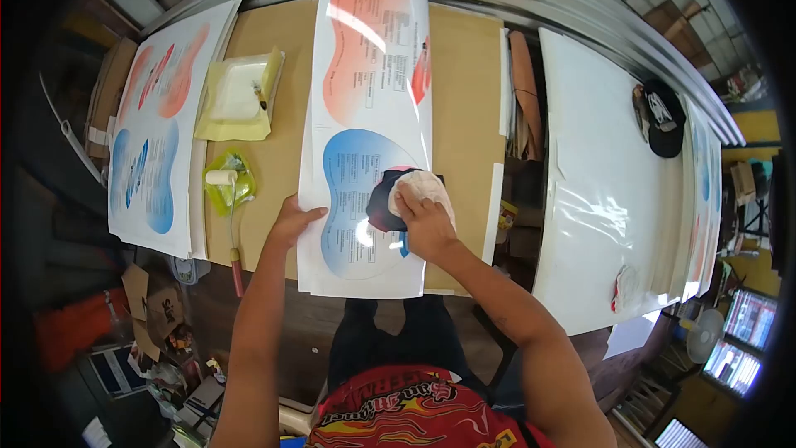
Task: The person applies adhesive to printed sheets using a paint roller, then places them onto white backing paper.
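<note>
A long glossy white sheet printed with red and blue shapes (365, 123) is laid on a tan board (468, 83). At the sheet's five o'clock, a bunched dark-and-pale cloth (429, 184) is grasped by the right hand (427, 224); at seven o'clock, the edge is overlapped by the left hand's (293, 221) thumb; whether it is gripped cannot be told.

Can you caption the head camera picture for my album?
Right hand presses a cloth onto a printed sheet; left hand touches the sheet's edge.

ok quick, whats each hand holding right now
Left hand: holding the sheet at its left edge.
Right hand: holding the cloth against the sheet.
</note>
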The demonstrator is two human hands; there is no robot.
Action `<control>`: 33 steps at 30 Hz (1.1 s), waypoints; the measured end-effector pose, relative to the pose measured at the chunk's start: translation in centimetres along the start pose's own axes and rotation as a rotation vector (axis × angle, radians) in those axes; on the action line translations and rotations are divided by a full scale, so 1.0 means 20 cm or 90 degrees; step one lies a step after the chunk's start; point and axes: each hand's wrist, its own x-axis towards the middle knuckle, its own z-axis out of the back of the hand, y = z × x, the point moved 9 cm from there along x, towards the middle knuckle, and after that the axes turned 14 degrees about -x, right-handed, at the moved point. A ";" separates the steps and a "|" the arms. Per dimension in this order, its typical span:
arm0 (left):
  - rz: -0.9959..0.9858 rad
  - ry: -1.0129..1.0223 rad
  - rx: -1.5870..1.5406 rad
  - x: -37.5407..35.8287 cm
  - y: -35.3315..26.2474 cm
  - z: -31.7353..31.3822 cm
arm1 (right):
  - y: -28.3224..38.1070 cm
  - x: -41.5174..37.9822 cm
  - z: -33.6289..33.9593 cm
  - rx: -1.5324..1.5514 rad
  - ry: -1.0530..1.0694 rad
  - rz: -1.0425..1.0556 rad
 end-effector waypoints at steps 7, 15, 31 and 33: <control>0.020 -0.003 0.062 0.02 0.00 0.03 | -0.24 0.18 0.35 0.078 -0.190 -0.007; 0.058 0.022 0.032 0.01 0.00 0.02 | -0.73 0.96 0.26 -0.013 -0.042 -0.093; 0.098 -0.001 -0.098 -0.02 0.02 0.01 | -0.72 0.81 0.02 -0.023 -0.031 -0.068; 0.100 0.003 -0.143 0.01 0.04 0.03 | -0.36 0.17 -0.10 0.053 -0.054 -0.012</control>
